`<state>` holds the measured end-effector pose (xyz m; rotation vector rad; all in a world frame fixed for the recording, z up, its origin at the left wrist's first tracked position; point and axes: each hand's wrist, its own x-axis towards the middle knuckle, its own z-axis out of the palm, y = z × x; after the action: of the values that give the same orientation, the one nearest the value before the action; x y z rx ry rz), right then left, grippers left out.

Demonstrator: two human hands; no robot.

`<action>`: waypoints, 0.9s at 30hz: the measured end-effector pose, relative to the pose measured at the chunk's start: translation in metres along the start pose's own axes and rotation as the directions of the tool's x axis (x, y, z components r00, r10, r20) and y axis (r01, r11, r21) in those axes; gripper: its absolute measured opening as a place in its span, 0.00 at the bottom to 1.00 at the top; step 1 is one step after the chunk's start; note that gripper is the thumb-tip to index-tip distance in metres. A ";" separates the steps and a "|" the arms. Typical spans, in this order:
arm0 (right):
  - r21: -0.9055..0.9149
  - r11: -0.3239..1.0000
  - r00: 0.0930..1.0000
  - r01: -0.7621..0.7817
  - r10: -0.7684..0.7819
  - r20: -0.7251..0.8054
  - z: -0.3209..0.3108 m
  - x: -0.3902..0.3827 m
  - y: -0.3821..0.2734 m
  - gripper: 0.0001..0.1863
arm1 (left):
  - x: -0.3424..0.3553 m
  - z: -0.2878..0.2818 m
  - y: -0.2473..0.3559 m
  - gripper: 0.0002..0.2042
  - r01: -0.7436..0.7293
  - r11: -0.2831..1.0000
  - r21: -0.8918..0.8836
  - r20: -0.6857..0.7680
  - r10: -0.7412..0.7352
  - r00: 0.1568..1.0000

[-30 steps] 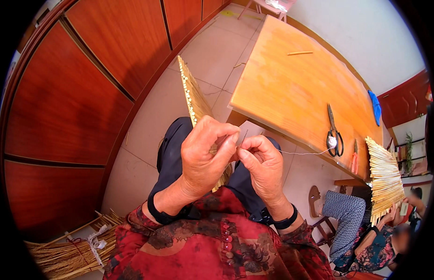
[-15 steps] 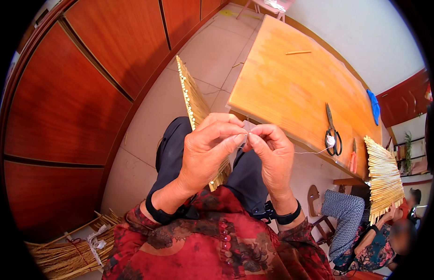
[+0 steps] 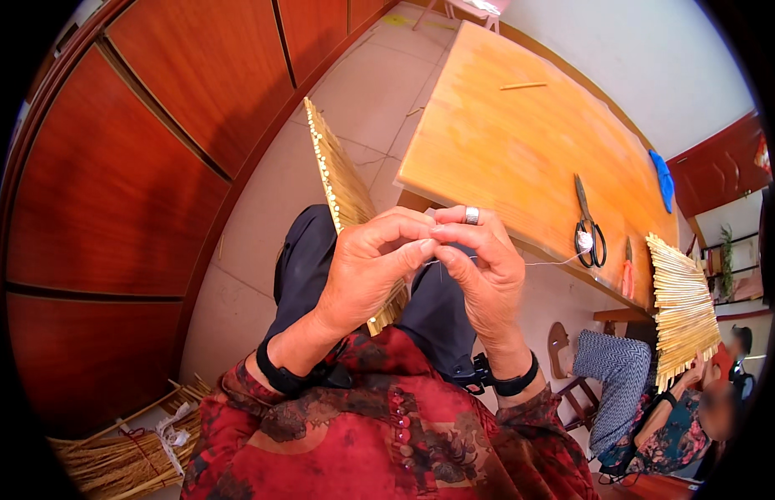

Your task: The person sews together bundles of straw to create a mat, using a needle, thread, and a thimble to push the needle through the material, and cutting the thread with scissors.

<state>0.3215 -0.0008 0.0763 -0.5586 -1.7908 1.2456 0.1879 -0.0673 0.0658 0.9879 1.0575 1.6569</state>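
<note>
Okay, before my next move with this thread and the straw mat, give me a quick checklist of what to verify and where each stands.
1. Thread pinched at the fingertips of left hand and right hand: ok.
2. Needle visible in the pinch: cannot tell, too small.
3. Thread running free toward the table, not snagged: cannot tell.
4. Straw mat supported on the lap, standing on edge: ok.
5. Scissors lying on the table: ok.

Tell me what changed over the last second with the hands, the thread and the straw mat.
The left hand and right hand rose off the lap and closed together; their fingertips now meet, pinching the white thread, which runs toward the scissors on the wooden table. The straw mat stays propped on the lap, scissors unmoved.
</note>
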 end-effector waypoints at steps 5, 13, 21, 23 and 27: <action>0.141 0.990 0.999 0.025 -0.020 -0.036 0.000 0.000 0.010 0.05 | -0.001 0.002 -0.002 0.05 0.158 0.954 -0.256 0.130 -0.128 0.983; 0.137 0.987 0.984 0.087 -0.064 -0.167 0.002 -0.004 0.017 0.04 | -0.003 0.012 -0.005 0.03 0.124 0.955 -0.268 0.048 -0.115 0.992; 0.439 0.896 0.949 -0.070 0.195 -0.246 0.000 -0.004 0.019 0.09 | -0.003 0.015 -0.002 0.03 0.053 0.987 -0.154 -0.003 -0.055 0.999; 0.425 0.903 0.947 -0.064 0.190 -0.261 -0.003 -0.003 0.018 0.10 | -0.003 0.012 -0.002 0.02 0.042 0.995 -0.091 -0.006 -0.042 0.999; 0.515 0.857 0.966 -0.031 0.157 -0.204 -0.006 -0.005 0.015 0.11 | -0.002 0.012 -0.003 0.02 0.042 0.995 -0.094 -0.024 -0.045 0.999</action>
<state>0.3273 0.0050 0.0611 -0.4681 -1.1741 1.5751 0.2005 -0.0661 0.0667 0.8790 1.0020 1.6721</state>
